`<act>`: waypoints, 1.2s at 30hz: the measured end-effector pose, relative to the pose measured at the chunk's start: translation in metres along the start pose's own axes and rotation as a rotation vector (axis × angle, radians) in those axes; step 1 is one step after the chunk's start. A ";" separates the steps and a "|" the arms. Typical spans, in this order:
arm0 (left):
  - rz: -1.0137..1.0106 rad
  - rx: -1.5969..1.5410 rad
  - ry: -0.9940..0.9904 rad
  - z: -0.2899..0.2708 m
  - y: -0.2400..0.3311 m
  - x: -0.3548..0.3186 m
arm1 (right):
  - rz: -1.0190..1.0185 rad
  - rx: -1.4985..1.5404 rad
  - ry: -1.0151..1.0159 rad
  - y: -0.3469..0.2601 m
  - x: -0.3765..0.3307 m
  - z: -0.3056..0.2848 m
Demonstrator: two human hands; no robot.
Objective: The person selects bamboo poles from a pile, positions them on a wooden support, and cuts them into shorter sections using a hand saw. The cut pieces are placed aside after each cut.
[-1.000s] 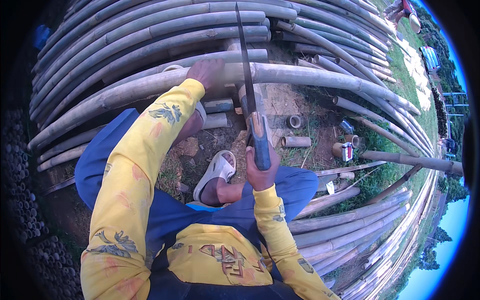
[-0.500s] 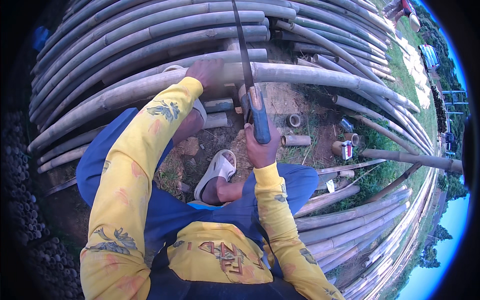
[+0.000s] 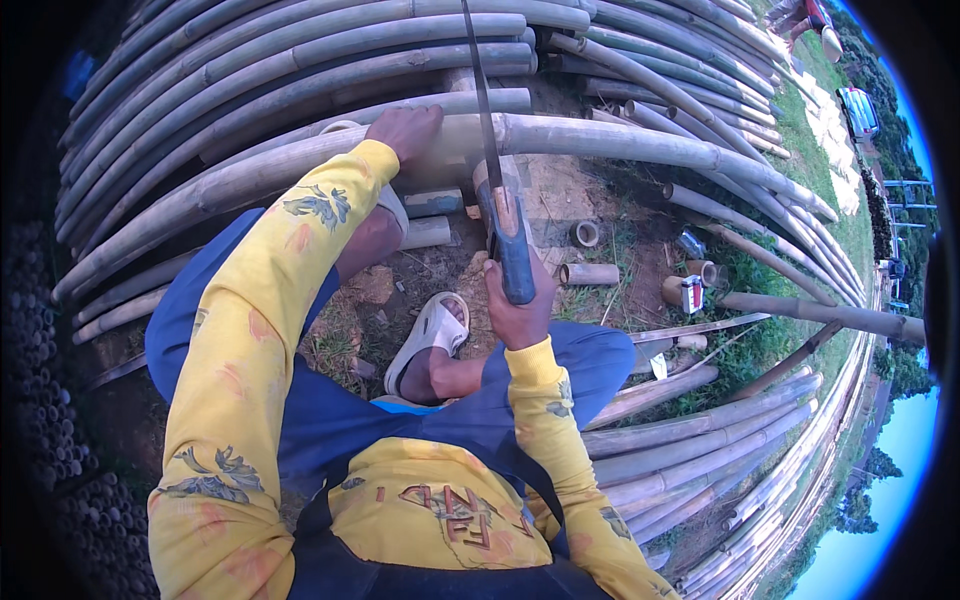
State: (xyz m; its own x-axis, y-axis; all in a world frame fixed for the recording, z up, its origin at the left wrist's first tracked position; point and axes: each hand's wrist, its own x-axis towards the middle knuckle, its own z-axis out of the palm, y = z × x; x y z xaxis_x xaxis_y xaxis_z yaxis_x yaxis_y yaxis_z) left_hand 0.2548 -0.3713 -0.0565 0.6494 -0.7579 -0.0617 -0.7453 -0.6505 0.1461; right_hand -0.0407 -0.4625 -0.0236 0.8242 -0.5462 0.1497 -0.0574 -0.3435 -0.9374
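Note:
A long pale bamboo pole [image 3: 620, 147] lies crosswise in front of me. My left hand [image 3: 405, 132] rests closed over its top, gripping it left of the cut. In my right hand [image 3: 522, 308] is a handsaw [image 3: 513, 250], its dark, partly wooden handle wrapped by my fingers. The saw's narrow blade [image 3: 481, 85] points away from me and crosses the pole just right of my left hand. Blur hides how deep the blade sits in the bamboo. Beneath the pole, a piece of wood or bamboo [image 3: 508, 172] runs toward me.
Stacked bamboo poles [image 3: 330, 70] fill the far side; more poles [image 3: 700, 440] lie at right. Short bamboo offcuts [image 3: 590, 274] and a bamboo ring [image 3: 585, 234] lie on the dirt. A red-and-white container [image 3: 692, 296] stands near them. Another person [image 3: 808, 18] is at the far right.
The saw and my right hand have moved a little toward me, drawing the blade back across the pole. My left hand stays on the bamboo; the whole view has shifted slightly.

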 end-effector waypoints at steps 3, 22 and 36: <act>-0.024 -0.017 0.049 0.002 -0.008 -0.006 | 0.084 -0.107 0.007 -0.017 -0.092 -0.031; -0.039 -0.014 0.097 0.007 -0.005 -0.006 | 0.155 0.058 0.081 -0.013 -0.109 -0.035; -0.059 -0.023 0.050 0.004 -0.002 0.000 | 0.085 -0.082 0.012 -0.015 -0.086 -0.037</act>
State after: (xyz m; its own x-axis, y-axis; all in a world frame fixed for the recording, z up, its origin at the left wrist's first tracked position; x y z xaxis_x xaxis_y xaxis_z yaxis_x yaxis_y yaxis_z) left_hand 0.2554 -0.3704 -0.0602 0.6990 -0.7148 -0.0217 -0.7025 -0.6920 0.1661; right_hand -0.1320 -0.4387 -0.0111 0.8074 -0.5852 0.0748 -0.1732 -0.3563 -0.9182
